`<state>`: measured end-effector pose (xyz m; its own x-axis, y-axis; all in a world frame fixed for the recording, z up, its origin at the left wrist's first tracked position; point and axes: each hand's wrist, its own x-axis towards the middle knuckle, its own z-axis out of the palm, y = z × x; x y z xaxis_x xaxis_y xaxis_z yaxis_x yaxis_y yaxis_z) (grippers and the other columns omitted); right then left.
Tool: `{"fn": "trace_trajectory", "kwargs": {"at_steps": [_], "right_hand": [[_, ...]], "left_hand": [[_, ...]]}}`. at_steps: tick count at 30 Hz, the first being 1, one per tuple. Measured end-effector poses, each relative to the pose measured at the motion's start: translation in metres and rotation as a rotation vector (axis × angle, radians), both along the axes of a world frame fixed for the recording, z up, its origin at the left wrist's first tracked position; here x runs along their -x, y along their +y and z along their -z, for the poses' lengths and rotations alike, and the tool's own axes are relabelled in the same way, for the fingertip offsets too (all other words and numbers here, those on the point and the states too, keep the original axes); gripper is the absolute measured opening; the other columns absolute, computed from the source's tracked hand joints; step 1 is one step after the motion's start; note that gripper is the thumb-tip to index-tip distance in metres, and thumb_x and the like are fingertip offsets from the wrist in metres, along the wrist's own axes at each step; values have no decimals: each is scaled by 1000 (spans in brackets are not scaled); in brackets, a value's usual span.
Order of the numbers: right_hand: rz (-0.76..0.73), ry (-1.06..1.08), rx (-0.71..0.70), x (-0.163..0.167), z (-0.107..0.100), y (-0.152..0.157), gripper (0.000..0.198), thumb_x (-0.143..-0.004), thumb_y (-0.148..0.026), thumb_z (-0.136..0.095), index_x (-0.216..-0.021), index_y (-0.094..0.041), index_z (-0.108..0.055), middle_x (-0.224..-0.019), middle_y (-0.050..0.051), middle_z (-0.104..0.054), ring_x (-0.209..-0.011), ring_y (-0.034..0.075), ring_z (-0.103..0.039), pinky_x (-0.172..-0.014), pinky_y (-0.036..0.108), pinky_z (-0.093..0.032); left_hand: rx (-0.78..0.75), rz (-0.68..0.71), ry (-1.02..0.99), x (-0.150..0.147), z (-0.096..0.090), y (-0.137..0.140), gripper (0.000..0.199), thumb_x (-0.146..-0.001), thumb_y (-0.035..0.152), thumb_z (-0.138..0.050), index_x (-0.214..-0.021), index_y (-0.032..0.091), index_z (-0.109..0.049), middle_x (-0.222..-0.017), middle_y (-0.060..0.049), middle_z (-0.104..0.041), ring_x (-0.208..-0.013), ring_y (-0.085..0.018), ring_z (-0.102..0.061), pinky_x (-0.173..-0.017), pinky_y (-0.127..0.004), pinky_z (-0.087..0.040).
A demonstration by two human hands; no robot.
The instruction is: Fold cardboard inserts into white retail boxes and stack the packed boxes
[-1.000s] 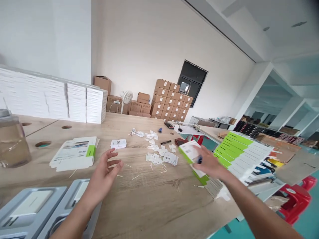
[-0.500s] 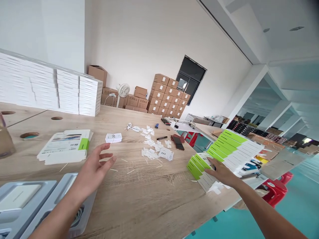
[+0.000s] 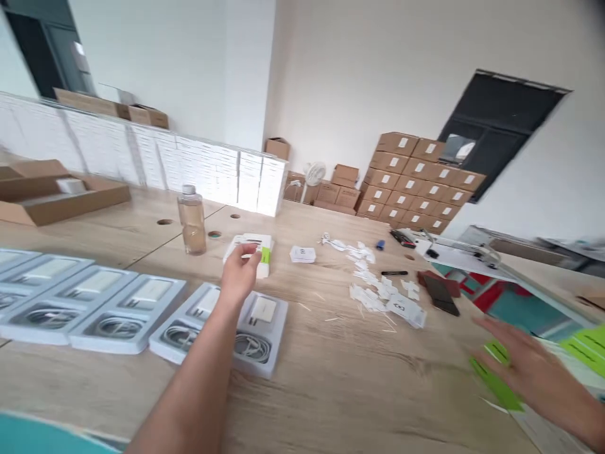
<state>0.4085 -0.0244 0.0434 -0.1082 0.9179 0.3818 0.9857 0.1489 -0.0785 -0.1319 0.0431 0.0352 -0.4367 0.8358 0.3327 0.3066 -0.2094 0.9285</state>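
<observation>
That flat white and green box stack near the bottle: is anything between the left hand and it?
Nothing visible is. The left hand is already at the flat white and green box stack, fingers over its near edge. The bottle stands off to the left, and the grey trays lie below the wrist, nearer the camera.

Walls (image 3: 331,75): plain white, evenly daylit. Dark window opening (image 3: 501,120), right of centre on the far wall. Wooden table (image 3: 340,378): light grain, round cable holes, filling the foreground. Brown cartons (image 3: 416,183): stepped stack against the far wall, white labels outward. White fan (image 3: 314,173): on the floor beside smaller cartons. Long row of stacked white boxes (image 3: 212,173) along the table's far edge. Teal floor (image 3: 520,309) at right.
</observation>
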Motion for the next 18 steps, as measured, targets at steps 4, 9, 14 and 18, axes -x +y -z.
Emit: {"fn": "trace_trajectory", "kwargs": {"at_steps": [4, 9, 14, 18], "right_hand": [[-237, 146, 260, 135, 4, 13, 57, -82, -57, -47, -133, -31, -49, -147, 6, -38, -135, 29, -34, -110, 49, -32], [-598, 261, 399, 258, 16, 22, 51, -86, -50, -51, -134, -34, -47, -149, 1, -34, -138, 27, -28, -111, 50, -29], [-641, 468, 365, 290, 31, 43, 41, -87, -42, -52, -127, -31, -55, -143, 4, -44, -131, 25, -40, -106, 45, -36], [-643, 506, 264, 325, 25, 88, 32, -90, -34, -44, -114, -23, -63, -123, 6, -62, -115, 22, -56, -96, 38, -45]], "left_hand": [[75, 61, 85, -1, 4, -1, 36, -80, 45, -50, -102, 18, -60, -101, -8, -65, -82, -21, -62, -77, -34, -44], [194, 423, 284, -4, 6, -20, 46, -45, 39, -80, -88, 25, -69, -91, -5, -69, -88, -29, -62, -81, -37, -45], [423, 662, 675, -7, 13, -26, 75, -35, 43, -82, -106, 26, -66, -111, -10, -65, -112, -40, -52, -97, -51, -32], [445, 778, 834, -31, 16, -27, 78, -46, 52, -77, -117, 22, -61, -117, -16, -61, -112, -41, -50, -97, -57, -29]]}}
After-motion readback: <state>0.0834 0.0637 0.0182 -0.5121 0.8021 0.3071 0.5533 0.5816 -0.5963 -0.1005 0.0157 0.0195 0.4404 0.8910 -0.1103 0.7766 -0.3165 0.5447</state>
